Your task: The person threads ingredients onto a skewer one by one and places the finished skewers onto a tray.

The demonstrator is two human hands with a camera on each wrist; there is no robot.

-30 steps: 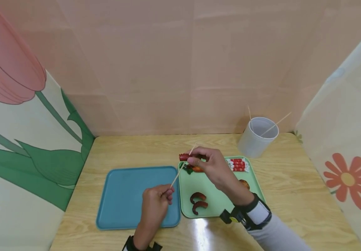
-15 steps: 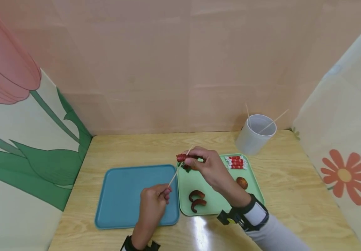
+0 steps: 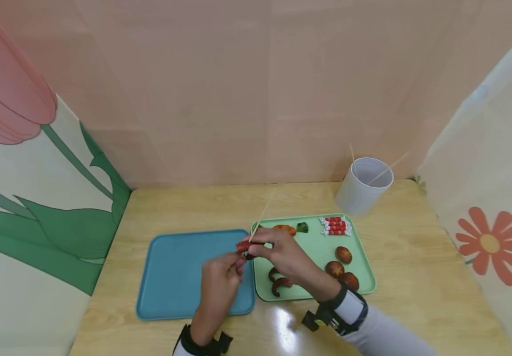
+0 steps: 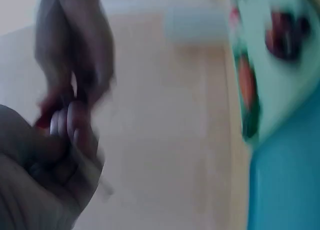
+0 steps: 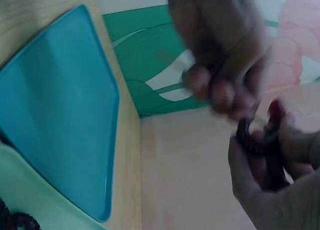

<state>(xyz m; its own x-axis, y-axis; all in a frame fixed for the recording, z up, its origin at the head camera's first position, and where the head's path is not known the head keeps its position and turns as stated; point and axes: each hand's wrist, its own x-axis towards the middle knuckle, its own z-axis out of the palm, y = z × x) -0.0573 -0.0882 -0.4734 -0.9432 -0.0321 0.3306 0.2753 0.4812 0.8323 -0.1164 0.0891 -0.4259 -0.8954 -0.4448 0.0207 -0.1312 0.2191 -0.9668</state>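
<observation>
My left hand (image 3: 220,282) pinches the lower part of a thin wooden skewer (image 3: 262,211), which slants up and to the right. My right hand (image 3: 284,254) grips a red piece (image 3: 242,245) with a dark curled end (image 5: 250,140), threaded on the skewer. Both hands nearly meet above the seam between a blue tray (image 3: 193,277) and a green tray (image 3: 309,252). Similar dark red curled pieces (image 3: 281,285) lie on the green tray, partly behind my right hand. The left wrist view is blurred; my left fingers (image 4: 82,125) hide much of the skewer there.
On the green tray lie an orange, carrot-like piece (image 3: 286,229) with a green end, several red-and-white sticks (image 3: 336,226) and round brown pieces (image 3: 334,269). A white cup (image 3: 362,190) with two skewers stands behind the tray at the right, near the wall.
My right hand has moved down and left along the skewer with the red piece, close to my left hand. More skewer now sticks out above it, and the round brown pieces are uncovered.
</observation>
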